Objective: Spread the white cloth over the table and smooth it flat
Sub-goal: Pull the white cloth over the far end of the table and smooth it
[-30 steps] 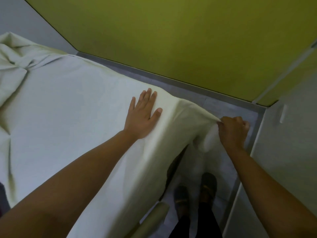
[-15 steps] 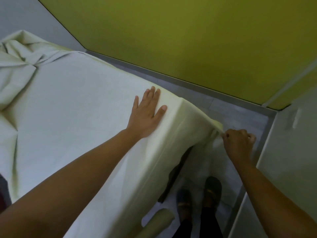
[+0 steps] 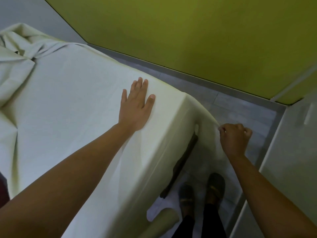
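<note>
Head view: my 2 hands split the job. My left hand (image 3: pixel 135 107) lies flat, fingers straight, pinning the white cloth (image 3: pixel 68 103) to the hidden table near its corner so it can't slide. My right hand (image 3: pixel 235 138), beyond that corner, pinches the cloth's hanging edge, drawing it taut. The far-left end lies bunched.

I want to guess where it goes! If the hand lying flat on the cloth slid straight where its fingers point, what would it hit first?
The left hand would meet only smooth white cloth, whose far edge is close ahead. Beyond that, probably the yellow-green wall; depth is unclear.
</note>
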A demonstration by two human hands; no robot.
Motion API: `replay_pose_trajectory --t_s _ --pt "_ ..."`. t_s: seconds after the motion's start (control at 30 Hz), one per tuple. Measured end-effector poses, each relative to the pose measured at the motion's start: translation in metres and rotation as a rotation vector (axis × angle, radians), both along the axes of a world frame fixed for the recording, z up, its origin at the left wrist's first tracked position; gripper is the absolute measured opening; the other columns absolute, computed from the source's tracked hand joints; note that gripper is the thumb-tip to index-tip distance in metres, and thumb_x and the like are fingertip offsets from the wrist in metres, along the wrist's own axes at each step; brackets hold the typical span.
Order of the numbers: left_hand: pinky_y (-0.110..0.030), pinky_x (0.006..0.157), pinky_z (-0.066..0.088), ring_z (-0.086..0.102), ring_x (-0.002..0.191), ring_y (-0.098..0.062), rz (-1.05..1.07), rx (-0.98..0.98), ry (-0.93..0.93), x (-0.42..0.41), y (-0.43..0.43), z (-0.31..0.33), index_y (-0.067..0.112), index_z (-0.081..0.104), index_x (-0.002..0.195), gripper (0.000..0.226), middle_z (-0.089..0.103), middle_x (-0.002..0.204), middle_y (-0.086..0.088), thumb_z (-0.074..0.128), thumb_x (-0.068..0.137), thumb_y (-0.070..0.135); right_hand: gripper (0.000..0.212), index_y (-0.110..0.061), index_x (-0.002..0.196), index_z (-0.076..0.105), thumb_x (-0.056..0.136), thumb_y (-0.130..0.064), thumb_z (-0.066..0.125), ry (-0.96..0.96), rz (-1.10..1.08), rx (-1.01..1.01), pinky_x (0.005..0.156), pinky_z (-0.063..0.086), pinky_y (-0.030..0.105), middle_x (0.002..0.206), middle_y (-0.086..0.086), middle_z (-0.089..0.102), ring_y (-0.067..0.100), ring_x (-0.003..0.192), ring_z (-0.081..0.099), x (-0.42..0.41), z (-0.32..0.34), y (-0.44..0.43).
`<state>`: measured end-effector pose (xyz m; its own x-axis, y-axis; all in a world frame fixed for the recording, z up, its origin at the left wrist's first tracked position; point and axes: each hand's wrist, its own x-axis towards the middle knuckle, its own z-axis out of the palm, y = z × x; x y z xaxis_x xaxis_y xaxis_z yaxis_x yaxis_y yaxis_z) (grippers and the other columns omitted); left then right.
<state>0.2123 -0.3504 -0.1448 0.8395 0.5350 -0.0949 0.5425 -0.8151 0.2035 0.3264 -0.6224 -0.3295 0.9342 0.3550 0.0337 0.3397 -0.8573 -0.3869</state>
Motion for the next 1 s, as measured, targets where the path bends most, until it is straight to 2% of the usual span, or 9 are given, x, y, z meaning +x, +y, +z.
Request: replay_pose_trajectory --t_s 0.27,0.47,0.53,0.6,0.7,0.77,0.87,0.93,1.0 --pt "-0.041 0.12 -0.005 -0.004 0.148 -0.011 -0.011 0.029 0.017 0.0 0.001 -0.001 0.023 0.005 0.154 0.058 0.0 0.161 0.005 0.019 0.101 0.043 0.015 -0.02 0.078 0.067 0.089 -0.026 0.058 0.037 0.1 -0.149 0.083 0.027 0.039 0.072 0.0 0.064 0.025 0.083 0.055 -0.005 -0.007 -0.014" --pt "-0.043 0.12 -0.006 -0.008 0.148 -0.013 -0.029 0.038 0.09 0.002 0.002 0.0 0.02 -0.001 0.153 0.061 -0.006 0.161 0.002 0.017 0.101 0.045 0.016 -0.022 0.089 0.065 0.085 -0.017 0.05 0.353 0.047 -0.649 0.085 0.037 0.034 0.094 0.001 0.063 0.023 0.098 0.053 -0.004 0.005 -0.05" --pt "-0.045 0.12 -0.006 -0.008 0.148 -0.015 -0.045 0.035 0.113 0.002 0.003 0.001 0.018 -0.002 0.153 0.062 -0.006 0.161 0.0 0.016 0.101 0.046 0.021 -0.018 0.101 0.065 0.087 -0.027 0.054 0.382 0.012 -0.498 0.088 0.042 0.039 0.106 0.007 0.063 0.028 0.102 0.055 -0.005 0.012 -0.046" --pt "-0.046 0.119 -0.006 -0.008 0.148 -0.015 -0.056 0.032 0.128 0.002 0.003 0.003 0.018 -0.003 0.153 0.062 -0.007 0.161 0.0 0.016 0.101 0.047 0.055 -0.019 0.127 0.053 0.08 -0.046 0.064 0.466 0.01 -0.305 0.094 0.042 0.047 0.126 0.011 0.055 0.032 0.113 0.051 -0.003 0.032 -0.019" --pt "-0.045 0.119 -0.006 -0.008 0.148 -0.015 -0.056 0.037 0.108 0.0 0.004 0.002 0.018 -0.002 0.153 0.062 -0.007 0.161 0.001 0.016 0.101 0.047 0.112 -0.021 0.15 0.01 0.067 -0.056 0.075 0.602 0.144 -0.061 0.108 0.028 0.052 0.157 0.009 0.014 0.036 0.14 0.021 -0.003 0.069 0.038" --pt "-0.045 0.12 -0.005 -0.007 0.148 -0.014 -0.053 0.046 0.082 0.0 0.005 0.001 0.019 -0.001 0.153 0.062 -0.005 0.161 0.001 0.016 0.101 0.047 0.118 -0.022 0.151 -0.001 0.067 -0.054 0.076 0.571 0.188 0.054 0.113 0.02 0.051 0.159 0.007 0.001 0.032 0.145 0.008 -0.008 0.09 0.069" --pt "-0.044 0.12 -0.004 -0.005 0.148 -0.014 -0.047 0.058 0.064 0.001 0.004 0.0 0.018 0.001 0.153 0.062 -0.003 0.161 0.001 0.017 0.101 0.047 0.092 -0.02 0.148 0.018 0.075 -0.039 0.072 0.454 0.15 0.214 0.108 0.031 0.049 0.154 0.008 0.023 0.03 0.138 0.027 -0.019 0.103 0.095" --pt "-0.044 0.12 -0.004 -0.005 0.148 -0.015 -0.045 0.053 0.072 -0.001 0.001 0.0 0.018 0.002 0.153 0.061 -0.003 0.161 0.001 0.017 0.101 0.046 0.051 -0.019 0.134 0.045 0.085 -0.025 0.06 0.325 0.055 0.33 0.092 0.045 0.042 0.131 0.009 0.055 0.031 0.117 0.051 -0.029 0.102 0.094" --pt "-0.044 0.12 -0.004 -0.005 0.148 -0.015 -0.042 0.044 0.067 -0.003 -0.001 -0.001 0.018 0.002 0.153 0.061 -0.003 0.161 0.0 0.017 0.101 0.045 0.027 -0.011 0.112 0.061 0.089 -0.01 0.049 0.196 -0.032 0.313 0.073 0.043 0.034 0.102 0.013 0.068 0.033 0.092 0.061 -0.034 0.092 0.084"
